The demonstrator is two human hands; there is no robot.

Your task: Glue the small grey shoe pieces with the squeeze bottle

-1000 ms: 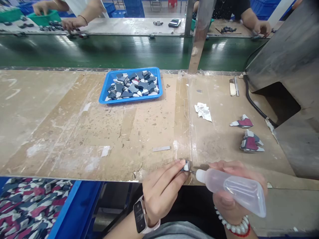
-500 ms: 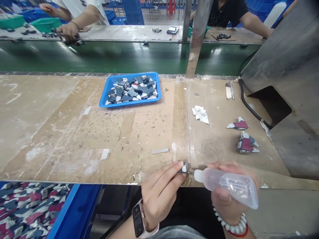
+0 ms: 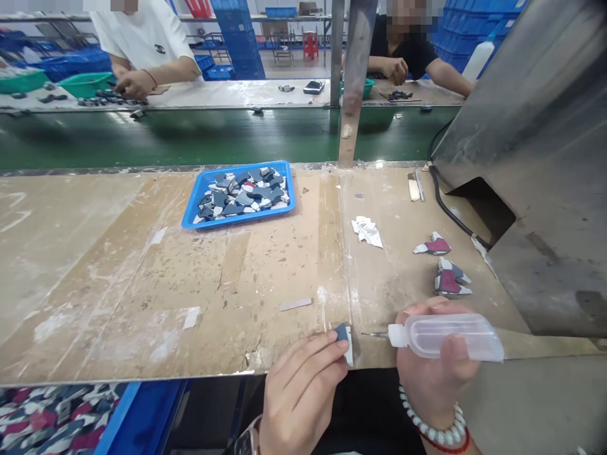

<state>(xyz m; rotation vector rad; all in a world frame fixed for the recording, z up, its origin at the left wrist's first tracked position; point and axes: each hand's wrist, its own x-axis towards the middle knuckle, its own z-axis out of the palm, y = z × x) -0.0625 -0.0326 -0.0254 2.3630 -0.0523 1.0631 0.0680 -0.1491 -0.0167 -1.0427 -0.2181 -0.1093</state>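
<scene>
At the near edge of the counter (image 3: pixel 142 284), a small blue-grey piece (image 3: pixel 344 338) is pinched in the left hand (image 3: pixel 303 392); a clear squeeze bottle (image 3: pixel 446 337) is clasped in the right hand (image 3: pixel 434 373), nozzle just beside the piece.

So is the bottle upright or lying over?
Lying over: the bottle is held sideways in the right hand, its nozzle toward the small piece in the left hand.
</scene>
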